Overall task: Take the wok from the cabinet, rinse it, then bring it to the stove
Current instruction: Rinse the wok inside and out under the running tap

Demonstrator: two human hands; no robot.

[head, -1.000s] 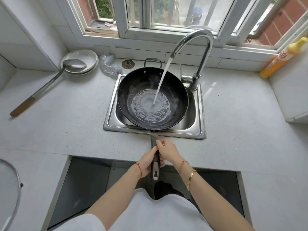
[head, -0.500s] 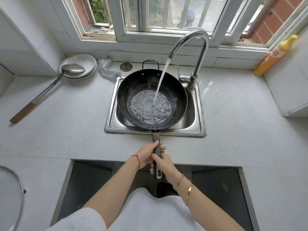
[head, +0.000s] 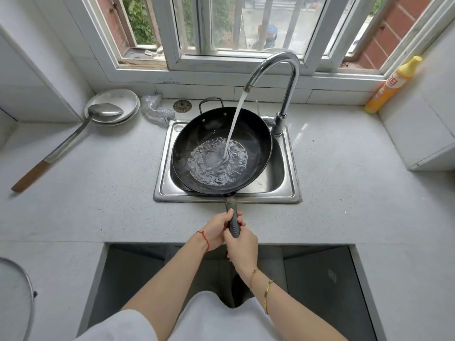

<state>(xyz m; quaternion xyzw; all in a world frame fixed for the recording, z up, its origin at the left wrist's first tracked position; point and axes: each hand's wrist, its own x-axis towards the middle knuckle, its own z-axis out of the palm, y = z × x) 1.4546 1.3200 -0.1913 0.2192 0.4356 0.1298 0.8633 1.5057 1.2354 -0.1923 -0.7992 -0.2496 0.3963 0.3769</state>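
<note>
A black wok (head: 197,143) sits over the steel sink (head: 288,168), tilted a little, with its long dark handle (head: 232,217) reaching toward me. Water from the curved chrome tap (head: 283,70) pours into the wok and pools in its bottom. My left hand (head: 216,230) grips the handle nearer the pan. My right hand (head: 242,247) grips the handle's end just behind it. Both hands hide most of the handle.
A long ladle (head: 73,139) rests in stacked plates (head: 123,99) at the back left. A steel scourer (head: 155,109) and drain plug (head: 182,105) lie behind the sink. An orange bottle (head: 391,87) stands back right. A lid's rim (head: 27,296) shows at lower left.
My right hand slid back along the handle from beside my left hand to the handle's end. The wok shifted slightly left and the water pool grew and swirls.
</note>
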